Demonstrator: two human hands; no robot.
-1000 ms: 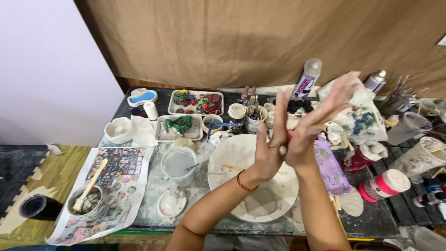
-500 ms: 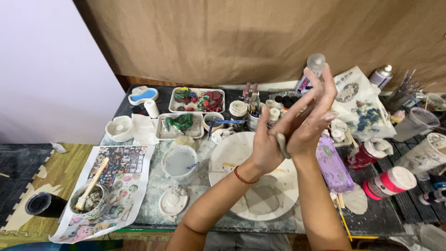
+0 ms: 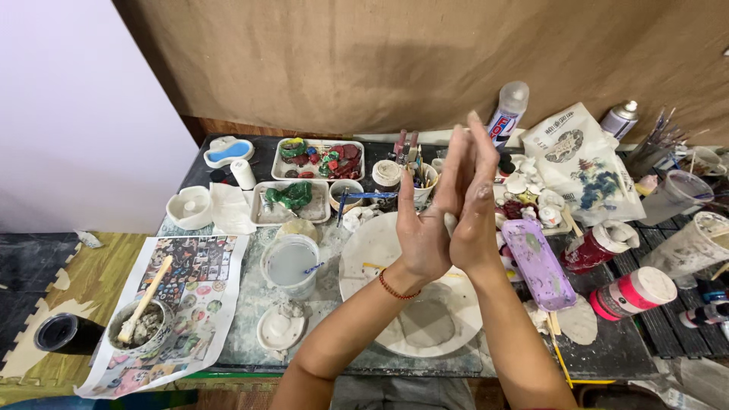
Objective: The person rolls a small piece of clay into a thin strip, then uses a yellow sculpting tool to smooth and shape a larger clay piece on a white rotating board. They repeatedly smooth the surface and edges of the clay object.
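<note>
Left hand (image 3: pixel 422 231) and right hand (image 3: pixel 472 205) pressed palm to palm above round white plaster disc (image 3: pixel 414 285), small pale grey clay lump (image 3: pixel 449 222) sandwiched between, only a sliver showing. Fingers straight, flat, not curled; clay pinned by palms alone. Judgement: clay light, soft, damp, likely sticky; best held in palm centres with even pressure. Dark cluttered surface (image 3: pixel 607 349): clear cup of cloudy water (image 3: pixel 290 264), lilac plastic tray (image 3: pixel 538 263), white trays of coloured pieces (image 3: pixel 320 159). Brown burlap backdrop (image 3: pixel 364 61) behind.
</note>
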